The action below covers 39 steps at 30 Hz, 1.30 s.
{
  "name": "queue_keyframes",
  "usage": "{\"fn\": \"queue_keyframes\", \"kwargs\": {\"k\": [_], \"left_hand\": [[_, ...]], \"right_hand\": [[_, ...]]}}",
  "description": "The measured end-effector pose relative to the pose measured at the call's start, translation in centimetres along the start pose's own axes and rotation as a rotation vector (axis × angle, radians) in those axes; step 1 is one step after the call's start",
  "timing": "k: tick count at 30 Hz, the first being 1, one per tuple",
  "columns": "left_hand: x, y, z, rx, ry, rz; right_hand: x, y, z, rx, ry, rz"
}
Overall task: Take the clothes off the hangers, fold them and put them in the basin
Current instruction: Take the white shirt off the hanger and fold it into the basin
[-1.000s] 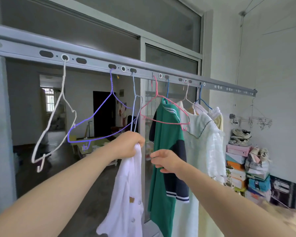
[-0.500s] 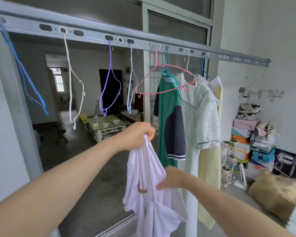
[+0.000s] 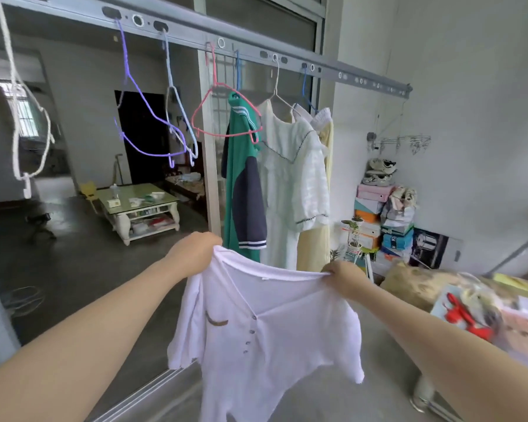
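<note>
Two shoulders of the shirt (image 3: 265, 330) are pinched, left hand (image 3: 192, 251) at 10 o'clock, right hand (image 3: 343, 277) at 2; tension should be kept even for folding.

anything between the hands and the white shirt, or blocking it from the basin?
Nothing between them: the left hand and right hand both grip the white shirt at its shoulders, spread open in the air. No basin is in view, so that path can't be judged.
</note>
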<state>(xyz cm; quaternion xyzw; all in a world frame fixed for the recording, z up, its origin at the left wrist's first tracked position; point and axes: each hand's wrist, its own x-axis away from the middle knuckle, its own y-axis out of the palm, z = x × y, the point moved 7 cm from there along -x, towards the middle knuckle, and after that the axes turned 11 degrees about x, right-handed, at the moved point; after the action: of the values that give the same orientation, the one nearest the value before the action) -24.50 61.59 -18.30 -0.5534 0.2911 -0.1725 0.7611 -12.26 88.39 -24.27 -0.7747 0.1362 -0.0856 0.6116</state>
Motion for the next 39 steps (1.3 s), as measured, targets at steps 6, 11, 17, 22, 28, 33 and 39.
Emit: {"fn": "queue_keyframes", "kwargs": {"k": [6,11,17,22,28,33,39], "left_hand": [[-1.3,3.9,3.2,0.411,-0.07,0.07],[-1.0,6.7,3.5,0.453,-0.122,0.047],[-1.3,9.7,4.8,0.203,-0.037,-0.106],[-3.0,10.5,6.3,0.308,-0.127,0.05],[-6.6,14.1,7.0,0.854,-0.277,0.063],[-8.1,14.4,10.9,0.661,0.128,-0.169],[-8.9,15.7,13.1,0.421,0.313,-0.282]], "right_hand": [[2.1,-1.2,2.7,-0.39,0.07,0.051],[4.2,-2.5,5.7,-0.385,0.108,0.039],[7.4,-1.7,6.5,-0.3,0.094,-0.231],[7.8,-1.3,8.8,-0.167,0.201,-0.195],[7.8,-4.4,11.4,0.001,0.346,0.043],[9.0,-3.7,14.4,0.053,0.525,0.026],[11.1,-2.1,16.1,-0.062,0.724,-0.078]]}}
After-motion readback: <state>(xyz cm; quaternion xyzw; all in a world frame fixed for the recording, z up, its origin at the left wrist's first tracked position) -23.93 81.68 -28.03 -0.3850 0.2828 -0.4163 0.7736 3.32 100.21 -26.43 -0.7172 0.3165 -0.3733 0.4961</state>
